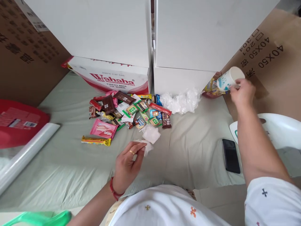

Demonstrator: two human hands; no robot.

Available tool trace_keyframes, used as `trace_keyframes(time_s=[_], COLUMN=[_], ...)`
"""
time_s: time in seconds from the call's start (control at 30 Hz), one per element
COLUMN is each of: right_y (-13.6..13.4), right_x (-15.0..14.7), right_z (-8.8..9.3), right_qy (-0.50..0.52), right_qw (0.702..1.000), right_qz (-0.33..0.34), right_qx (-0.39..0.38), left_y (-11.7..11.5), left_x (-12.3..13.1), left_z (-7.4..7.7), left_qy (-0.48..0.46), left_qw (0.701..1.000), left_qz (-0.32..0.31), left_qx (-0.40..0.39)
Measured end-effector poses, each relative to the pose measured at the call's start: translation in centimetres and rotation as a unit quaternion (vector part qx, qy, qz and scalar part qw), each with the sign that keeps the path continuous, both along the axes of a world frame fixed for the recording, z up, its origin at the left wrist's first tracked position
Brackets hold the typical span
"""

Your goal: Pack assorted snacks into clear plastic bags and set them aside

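Observation:
My left hand (129, 163), with a ring and a red bracelet, pinches the corner of a small clear plastic packet with something white in it (151, 134). That packet hangs just in front of a heap of wrapped snacks (134, 110). Out at the right, my right hand (243, 92) is closed on the rim of a white paper cup with a blue-green print (230, 78). The cup is tilted, its mouth facing up and right. Behind it are yellow snack packets (213, 87), partly covered. Several similar clear packets (181, 101) lie in a row right of the heap.
Behind the heap stand a Wahaha carton (110, 77) and white boxes (183, 34). A black phone (231, 156) lies near a white plastic stool (282, 128). On the left are a red bag (21, 122) and a plastic film roll (28, 153). Brown cardboard (270, 72) rises on the right.

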State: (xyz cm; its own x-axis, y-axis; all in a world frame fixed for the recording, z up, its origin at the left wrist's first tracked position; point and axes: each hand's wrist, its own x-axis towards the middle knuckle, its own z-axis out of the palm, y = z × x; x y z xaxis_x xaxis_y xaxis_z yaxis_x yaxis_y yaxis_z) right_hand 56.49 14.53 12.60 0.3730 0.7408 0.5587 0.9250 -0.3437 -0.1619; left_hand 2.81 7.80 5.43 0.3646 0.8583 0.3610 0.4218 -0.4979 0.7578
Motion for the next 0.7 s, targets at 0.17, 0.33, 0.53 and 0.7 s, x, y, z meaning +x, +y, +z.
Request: trace_keyframes(time_s=[0.17,0.33,0.53,0.7], right_y=[1.5,-5.6,-12.8,-14.5], right_x=[-4.5,-19.1,-28.0,-28.6], right_z=[1.2,-8.0,-16.4,-18.6], right_qy=[-0.030,0.031,0.145,0.147], right_qw=[0.999,0.959,0.916,0.941], right_qz=[-0.005,0.279,0.344,0.276], right_qx=[0.033,-0.031,-0.148,-0.129], left_y=[-0.6,5.9,20.5,32.9], left_x=[-6.8,-14.0,-19.4,-18.6], left_z=[-3.1,-4.6,-5.0,-5.6], left_qy=[0.028,0.020,0.120,0.158], left_qw=[0.982,0.917,0.910,0.915], left_qz=[0.161,0.362,0.387,0.365], left_qx=[-0.090,-0.164,-0.089,-0.071])
